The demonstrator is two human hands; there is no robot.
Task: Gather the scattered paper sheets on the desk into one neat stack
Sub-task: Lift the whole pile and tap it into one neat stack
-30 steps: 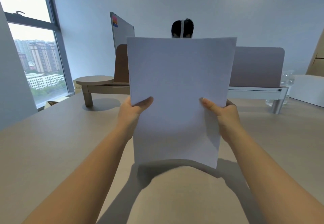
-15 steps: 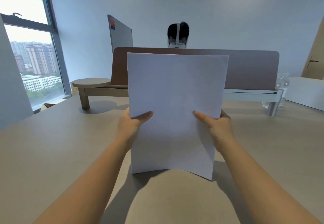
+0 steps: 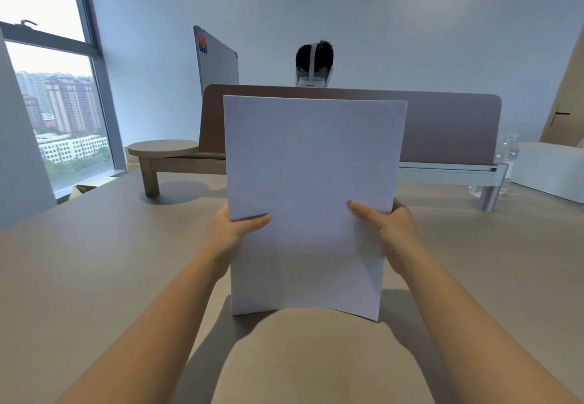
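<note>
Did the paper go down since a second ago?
Yes. The paper stack has gone down: its top edge used to hide the brown divider and reach the other person's head; now it sits below the divider's top.

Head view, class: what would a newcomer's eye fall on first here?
The white paper stack fills the centre, held upright over the beige desk, with the left hand and the right hand gripping its side edges. Behind it runs a brown desk divider, with a person's head showing above it.
</note>
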